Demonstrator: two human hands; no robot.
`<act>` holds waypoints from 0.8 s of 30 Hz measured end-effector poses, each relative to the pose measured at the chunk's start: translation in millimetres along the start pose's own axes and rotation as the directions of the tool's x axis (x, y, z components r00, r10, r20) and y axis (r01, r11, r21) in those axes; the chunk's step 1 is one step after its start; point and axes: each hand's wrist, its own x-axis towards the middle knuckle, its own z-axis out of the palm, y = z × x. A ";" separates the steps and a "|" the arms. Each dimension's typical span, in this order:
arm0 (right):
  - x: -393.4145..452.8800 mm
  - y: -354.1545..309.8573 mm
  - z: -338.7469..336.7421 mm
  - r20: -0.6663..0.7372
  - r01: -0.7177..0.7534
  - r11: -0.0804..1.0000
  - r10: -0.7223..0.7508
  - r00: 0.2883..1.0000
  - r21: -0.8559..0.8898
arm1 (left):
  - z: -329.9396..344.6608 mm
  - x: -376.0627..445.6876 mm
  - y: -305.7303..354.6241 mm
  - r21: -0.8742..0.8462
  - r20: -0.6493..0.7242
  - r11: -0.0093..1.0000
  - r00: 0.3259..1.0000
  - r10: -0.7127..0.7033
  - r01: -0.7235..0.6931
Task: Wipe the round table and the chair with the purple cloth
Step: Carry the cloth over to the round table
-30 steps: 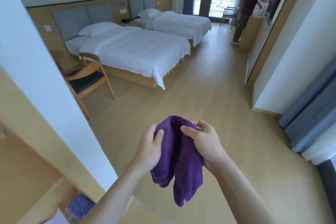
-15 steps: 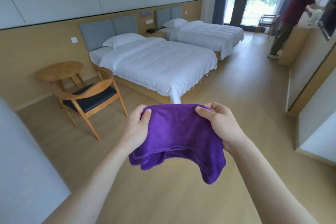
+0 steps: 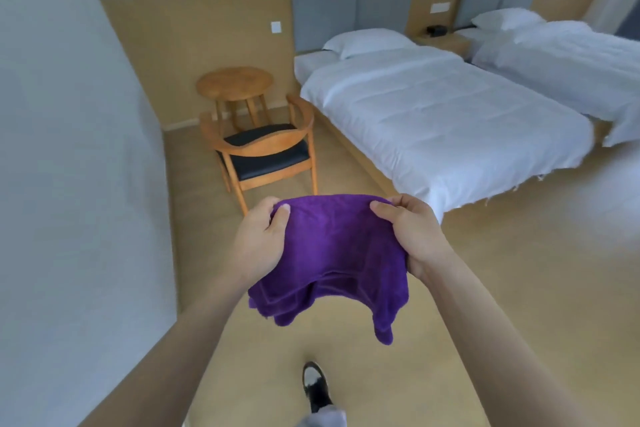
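A purple cloth (image 3: 332,253) hangs stretched between both hands in front of me. My left hand (image 3: 259,239) grips its left top corner and my right hand (image 3: 412,236) grips the right top corner, with folded layers drooping below. Ahead stands a wooden chair (image 3: 266,146) with a black seat cushion, its back toward me. Behind the chair, in the room's corner, is the small round wooden table (image 3: 235,83) with a bare top.
A white wall (image 3: 76,149) runs along my left. Two white beds (image 3: 443,114) fill the right side, the nearer one beside the chair. Wooden floor (image 3: 519,288) stretches between me and the chair. My shoe (image 3: 313,385) shows below.
The view has turned left and moved forward; chair and table now sit ahead and closer. The cloth went from bunched to spread between both hands. The person by the window has left the view.
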 end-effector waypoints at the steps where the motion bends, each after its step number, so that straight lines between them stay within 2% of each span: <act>1: 27.1 -4.4 6.7 0.010 -0.001 1.000 0.001 1.000 -0.004 | 3.2 23.6 -1.3 -0.006 -0.008 1.000 1.000 -0.014 0.014; 5: 132.3 -34.5 28.9 0.019 -0.011 1.000 0.011 1.000 -0.013 | 13.9 129.3 3.5 -0.048 -0.008 0.998 0.999 -0.046 0.045; 9: 228.8 -74.6 36.6 -0.002 0.038 0.999 -0.038 0.999 -0.026 | 31.7 238.1 22.0 -0.046 0.017 0.998 0.999 -0.032 0.033; 15: 351.0 -107.0 10.5 -0.055 0.030 0.999 -0.032 0.998 -0.024 | 83.0 377.3 41.6 0.038 0.106 0.999 0.994 -0.006 0.002; 19: 450.2 -122.3 -5.6 -0.049 0.038 0.999 -0.039 0.998 -0.036 | 127.5 471.9 50.6 0.108 0.116 0.994 0.993 0.007 -0.019; 24: 585.2 -152.7 -21.9 -0.010 0.013 0.996 -0.014 1.000 -0.089 | 182.1 589.7 67.4 0.145 0.095 0.988 0.993 -0.068 0.053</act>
